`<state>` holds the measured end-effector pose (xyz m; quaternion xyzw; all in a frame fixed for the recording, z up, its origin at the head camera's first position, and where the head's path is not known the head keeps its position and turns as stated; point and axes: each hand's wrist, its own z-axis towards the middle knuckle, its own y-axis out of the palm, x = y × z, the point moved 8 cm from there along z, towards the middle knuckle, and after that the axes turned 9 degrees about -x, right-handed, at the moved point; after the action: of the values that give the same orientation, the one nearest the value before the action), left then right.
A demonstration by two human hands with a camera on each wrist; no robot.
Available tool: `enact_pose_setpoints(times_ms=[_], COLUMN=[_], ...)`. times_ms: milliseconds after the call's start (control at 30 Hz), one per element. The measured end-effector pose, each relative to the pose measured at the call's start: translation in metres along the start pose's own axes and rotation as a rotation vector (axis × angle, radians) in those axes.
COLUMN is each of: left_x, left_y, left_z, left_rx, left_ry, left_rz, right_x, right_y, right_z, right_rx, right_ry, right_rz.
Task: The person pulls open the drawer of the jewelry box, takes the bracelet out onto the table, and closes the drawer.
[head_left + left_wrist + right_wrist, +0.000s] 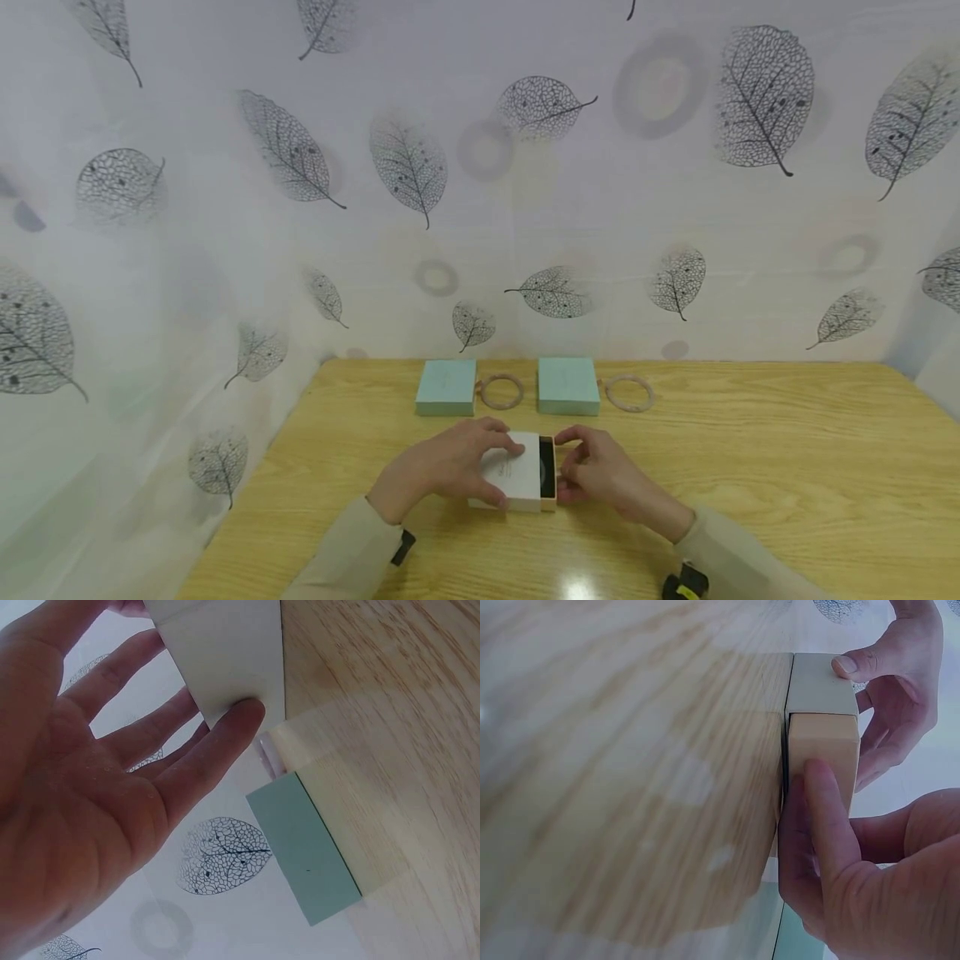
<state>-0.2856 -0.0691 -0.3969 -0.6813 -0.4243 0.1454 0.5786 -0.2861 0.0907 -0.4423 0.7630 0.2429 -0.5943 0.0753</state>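
A white box sleeve [525, 482] lies on the table with its peach-edged inner drawer [825, 736] partly slid out of its right end. A dark lining shows inside that drawer in the head view. My left hand [453, 462] grips the sleeve, the thumb along the near side and the other fingers over the top and far side. At the drawer's right end, my right hand [603, 473] pinches it with bent fingers. Two of its fingertips press the end face in the right wrist view.
Behind stand two pale green boxes, a left one [447, 385] and a right one [568, 385]. A pinkish ring [501, 407] lies beside the left box, another ring [630, 409] beside the right one. A leaf-patterned curtain [420, 275] hangs at the table's back edge.
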Motion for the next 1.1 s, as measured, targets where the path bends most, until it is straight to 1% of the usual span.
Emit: enact_pose_setpoints(times_ms=[200,500,733,867,1100], left_x=[0.0001,0.0007,-0.0003,-0.0006,-0.0006], left_y=[0.0009,0.0008,0.0004,0.0005,0.0016], left_z=[0.0000,-0.0002,-0.0002,-0.0003,0.0002], left_rx=[0.001,0.000,-0.004,0.000,0.003], left_ry=[0.002,0.002,-0.006,-0.003,0.003], left_rz=[0.000,0.003,-0.004,0.003,0.010], right_x=[-0.0006,0.0000,-0.0015,-0.0020,0.0008], right_y=[-0.0010,-0.0021,-0.0041,-0.0049,-0.0066], right_z=[-0.0013,-0.0042,-0.0055,-0.0060,-0.0062], right_rx=[-0.003,-0.022,-0.003,-0.009,-0.006], right_ry=[-0.012,-0.005,-0.015,-0.027,0.001], right_rz=[0.003,0.004,-0.017,-0.017,-0.012])
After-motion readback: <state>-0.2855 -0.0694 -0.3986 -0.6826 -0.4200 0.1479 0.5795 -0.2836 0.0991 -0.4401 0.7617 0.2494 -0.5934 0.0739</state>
